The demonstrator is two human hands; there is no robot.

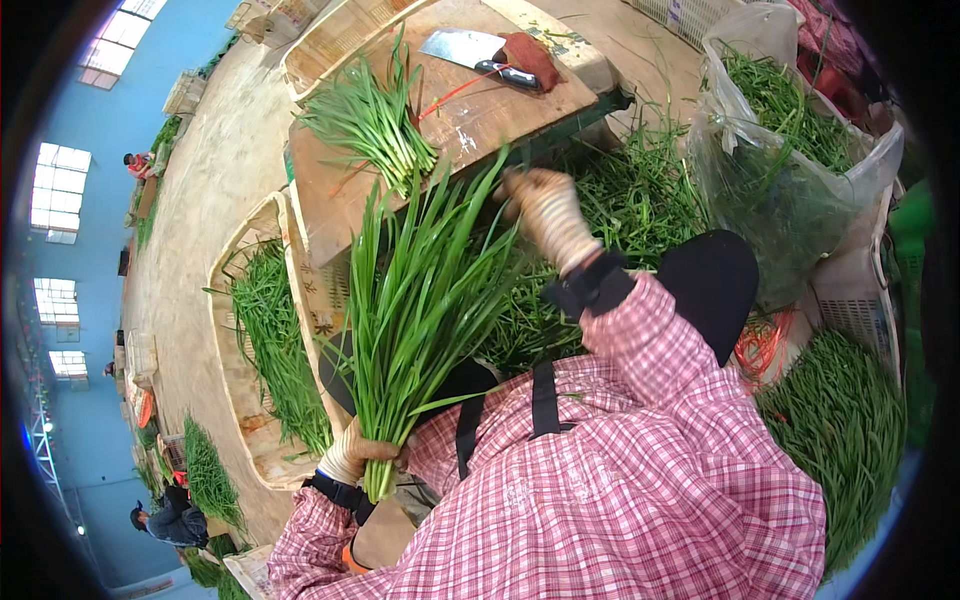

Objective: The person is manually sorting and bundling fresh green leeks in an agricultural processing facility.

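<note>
My left hand (356, 454), in a pale glove with bare-looking fingers, grips a bunch of long flat green leaves, likely garlic chives (420, 300), around its pale stem ends. The leaves fan out away from me. By their far tips is my right hand (551, 210), its fingers bent and blurred; whether they pinch a leaf I cannot tell. Beyond, a smaller chive bunch (375, 120) lies on a wooden board (487, 142). A cleaver (465, 49) with a black handle rests there beside a reddish-brown cloth or pad (531, 61) and a red strip (457, 96).
Loose leaves (622, 195) are heaped below the board's right edge. A plastic crate (232, 420) of greens stands at left. To the right are a clear plastic bag (795, 217) of leaves, red ties (765, 341) and a large chive pile (832, 442). A person (176, 517) sits far left.
</note>
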